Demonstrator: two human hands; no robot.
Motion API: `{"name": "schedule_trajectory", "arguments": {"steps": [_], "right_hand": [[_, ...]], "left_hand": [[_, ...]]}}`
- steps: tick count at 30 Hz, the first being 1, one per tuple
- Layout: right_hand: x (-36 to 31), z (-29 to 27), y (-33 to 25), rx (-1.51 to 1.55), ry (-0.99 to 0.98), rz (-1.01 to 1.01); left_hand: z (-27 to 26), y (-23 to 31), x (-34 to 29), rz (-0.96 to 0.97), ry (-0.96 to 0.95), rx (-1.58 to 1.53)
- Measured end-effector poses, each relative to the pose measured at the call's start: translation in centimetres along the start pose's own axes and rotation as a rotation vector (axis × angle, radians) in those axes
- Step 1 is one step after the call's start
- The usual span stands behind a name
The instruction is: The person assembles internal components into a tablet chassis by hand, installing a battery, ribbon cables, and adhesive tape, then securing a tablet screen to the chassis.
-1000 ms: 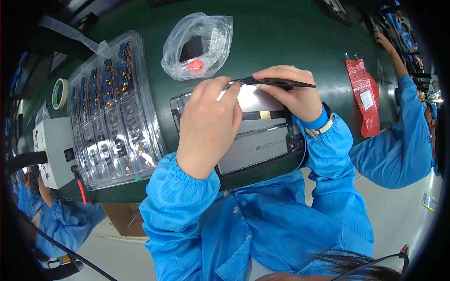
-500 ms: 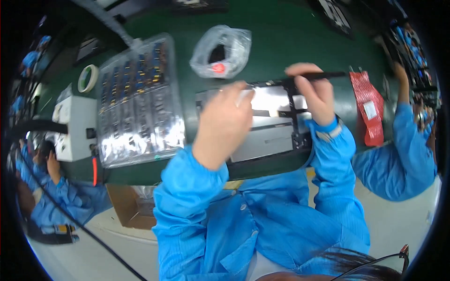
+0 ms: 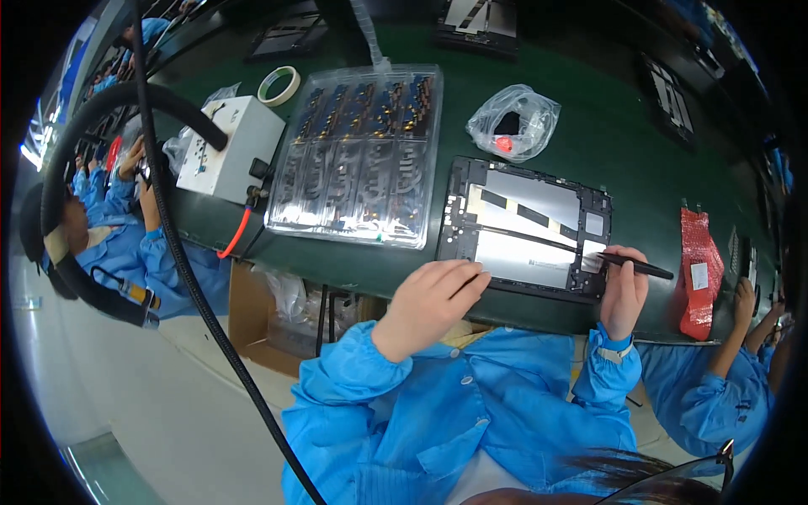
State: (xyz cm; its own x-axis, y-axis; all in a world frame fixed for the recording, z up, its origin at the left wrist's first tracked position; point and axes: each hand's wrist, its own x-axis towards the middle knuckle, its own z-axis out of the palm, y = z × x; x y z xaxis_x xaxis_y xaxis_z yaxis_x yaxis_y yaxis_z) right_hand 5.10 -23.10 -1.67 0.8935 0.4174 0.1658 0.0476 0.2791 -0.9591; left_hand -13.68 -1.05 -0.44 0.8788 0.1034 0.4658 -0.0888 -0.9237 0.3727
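Note:
A tablet chassis (image 3: 526, 257) lies on the green bench, black-framed with a silver inner plate and dark strips running across it. My right hand (image 3: 624, 296) is closed round black tweezers (image 3: 644, 268) at its right side. Their tip points at a small pale panel near the chassis's right end. At the lower left edge of the chassis is my left hand (image 3: 435, 305), palm down, its fingers slightly bent with a gap between them. Nothing shows in that hand.
A clear tray (image 3: 353, 160) of small parts lies left, beside a white box (image 3: 231, 151) and a tape roll (image 3: 279, 86). Behind the chassis sits a plastic bag (image 3: 515, 124); rightward lies a red bubble-wrap pouch (image 3: 697, 273). Other people work at both sides.
The view has shifted. My left hand has drawn back from over the chassis to its near edge. My right hand has come down to the lower right, still with the tweezers.

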Motion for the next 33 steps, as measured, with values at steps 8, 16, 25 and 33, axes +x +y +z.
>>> {"name": "schedule_trajectory", "arguments": {"steps": [8,16,25,33], "right_hand": [[-1.0,0.2,-0.4,-0.120,0.046,-0.245],[-1.8,1.6,0.0,-0.100,0.018,-0.262],[-1.9,0.5,1.4,-0.154,0.135,-0.250],[-1.7,0.6,1.6,-0.244,0.098,-0.248]], "left_hand": [[-5.5,-5.4,-2.0,-0.215,0.240,0.220],[-4.4,-5.7,-1.7,-0.114,0.203,0.367],[-4.2,-5.8,-1.5,-0.200,0.229,0.305],[-4.3,-5.3,-1.3,-0.378,0.300,0.072]]}}
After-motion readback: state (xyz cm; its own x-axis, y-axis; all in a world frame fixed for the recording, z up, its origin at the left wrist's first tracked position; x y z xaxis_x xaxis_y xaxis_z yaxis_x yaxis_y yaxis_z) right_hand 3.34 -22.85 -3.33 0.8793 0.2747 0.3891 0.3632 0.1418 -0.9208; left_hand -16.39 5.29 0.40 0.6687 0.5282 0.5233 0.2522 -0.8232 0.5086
